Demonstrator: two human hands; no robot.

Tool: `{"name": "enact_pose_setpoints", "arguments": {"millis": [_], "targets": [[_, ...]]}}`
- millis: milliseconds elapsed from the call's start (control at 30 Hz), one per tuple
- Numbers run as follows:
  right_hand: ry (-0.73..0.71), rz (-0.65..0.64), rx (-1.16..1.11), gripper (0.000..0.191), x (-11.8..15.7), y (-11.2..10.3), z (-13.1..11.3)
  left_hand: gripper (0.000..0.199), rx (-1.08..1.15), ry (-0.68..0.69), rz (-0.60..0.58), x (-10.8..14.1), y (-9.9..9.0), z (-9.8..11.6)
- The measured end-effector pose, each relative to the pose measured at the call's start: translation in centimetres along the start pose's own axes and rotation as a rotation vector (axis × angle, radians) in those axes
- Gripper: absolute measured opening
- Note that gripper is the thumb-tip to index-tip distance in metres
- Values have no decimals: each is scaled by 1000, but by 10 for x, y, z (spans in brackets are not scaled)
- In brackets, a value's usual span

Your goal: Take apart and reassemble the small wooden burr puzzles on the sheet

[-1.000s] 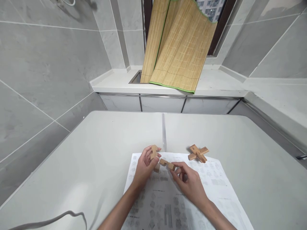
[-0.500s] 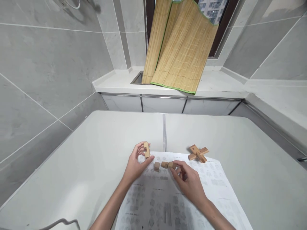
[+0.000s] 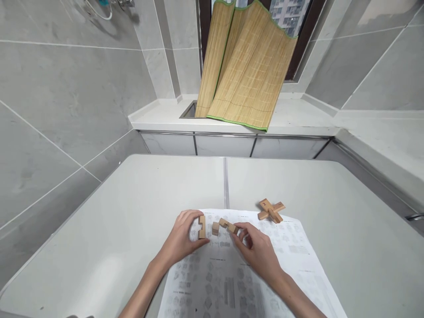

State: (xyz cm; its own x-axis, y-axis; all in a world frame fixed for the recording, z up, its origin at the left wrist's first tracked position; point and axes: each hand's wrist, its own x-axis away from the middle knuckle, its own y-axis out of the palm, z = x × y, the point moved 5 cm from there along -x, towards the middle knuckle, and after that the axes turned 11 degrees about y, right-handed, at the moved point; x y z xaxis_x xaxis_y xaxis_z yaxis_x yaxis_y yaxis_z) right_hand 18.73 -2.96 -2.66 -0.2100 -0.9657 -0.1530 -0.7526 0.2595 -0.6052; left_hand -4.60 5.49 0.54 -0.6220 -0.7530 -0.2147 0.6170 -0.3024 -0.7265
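This seems to be a home kitchen or utility room: beyond the fingers (image 3: pixel 244 225) are a white counter (image 3: pixel 152 115) with sink-like basin (image 3: pixel 190 112), window (image 3: pixel 291 18) and tiled walls (image 3: pixel 66 84).

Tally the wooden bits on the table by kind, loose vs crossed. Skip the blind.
Loose pieces: 3 (left notched piece, middle block, right notched piece)
Crossed cluster: 1, counted as one unit
Total: 4

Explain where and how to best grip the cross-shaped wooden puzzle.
Probably at the central crossing of the cross-shaped wooden puzzle, coming from above: its bars spread outward, its top is uncovered, and pinching where they meet may keep them together.
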Motion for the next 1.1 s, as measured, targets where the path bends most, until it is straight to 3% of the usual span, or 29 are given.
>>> {"name": "enact_pose_setpoints", "arguments": {"millis": [267, 500, 600, 867, 1100], "targets": [[-108, 22, 100, 14, 0, -1, -9, 59, -25, 50, -11, -1, 5, 6], [-139, 24, 128, 8, 0, 0, -11, 22, -26, 135, 12, -12, 17, 23], [-154, 20, 158, 7, -1, 2, -11, 14, -13, 120, 53, -18, 18, 24], [-187, 12, 215, 7, 0, 7, -9, 28, -72, 53, 95, -24, 21, 15], [-197, -1, 231, 9, 0, 10, -8, 23, -134, -4, 131, -23, 25, 8]]}}
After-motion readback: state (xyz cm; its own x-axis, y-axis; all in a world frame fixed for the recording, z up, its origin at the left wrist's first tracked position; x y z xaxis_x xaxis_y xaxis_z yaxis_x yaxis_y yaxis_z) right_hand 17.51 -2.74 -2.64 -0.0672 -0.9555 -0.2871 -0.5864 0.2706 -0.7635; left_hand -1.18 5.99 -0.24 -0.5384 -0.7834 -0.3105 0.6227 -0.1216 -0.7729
